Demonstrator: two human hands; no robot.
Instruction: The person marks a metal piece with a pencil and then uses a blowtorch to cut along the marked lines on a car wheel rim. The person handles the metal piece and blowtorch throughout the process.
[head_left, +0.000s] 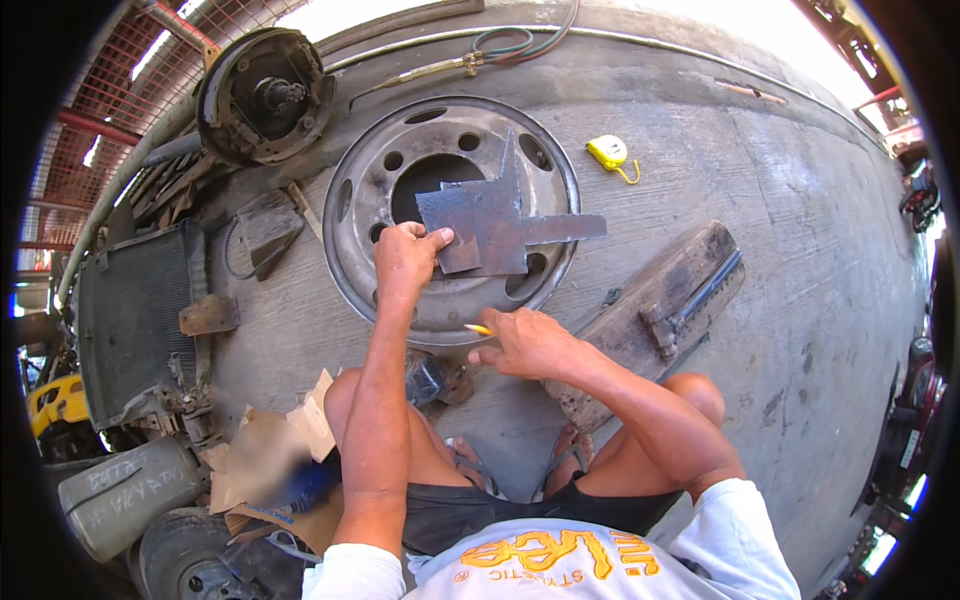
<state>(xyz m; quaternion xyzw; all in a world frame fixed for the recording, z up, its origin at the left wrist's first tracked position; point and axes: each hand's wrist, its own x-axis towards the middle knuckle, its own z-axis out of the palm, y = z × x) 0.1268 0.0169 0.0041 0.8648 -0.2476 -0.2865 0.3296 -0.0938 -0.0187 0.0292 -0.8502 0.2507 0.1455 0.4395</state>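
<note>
- On the steel wheel rim (352, 215) lying flat on the concrete floor (760, 200), the left hand (405, 258) pressed down on the near-left corner of the rusty cut steel plate (492, 222), fingers loosely curled and thumb stretched over the plate's edge; it pinned the plate rather than gripped it.
- Just below the rim's near edge, the right hand (525, 342) was closed around a yellow pencil (479, 329), its tip pointing left toward the rim and held clear of the plate.
- Judged from this, the step in hand was marking out: the plate was steadied and the pencil not yet brought to it. A next stroke would call for the left hand to keep the plate from sliding on the rim while the tip reached the metal.
- The plate sat across the rim's centre hole, a long tab sticking out to the right and a narrow point rising toward the far side.
- A weathered wooden block (655, 310) with a metal bracket lay just right of the right hand.
- A yellow tape measure (610, 153) rested farther off on the concrete, well apart from both hands.
- A brake drum assembly (265, 95) stood beyond the rim, to the left.
</note>
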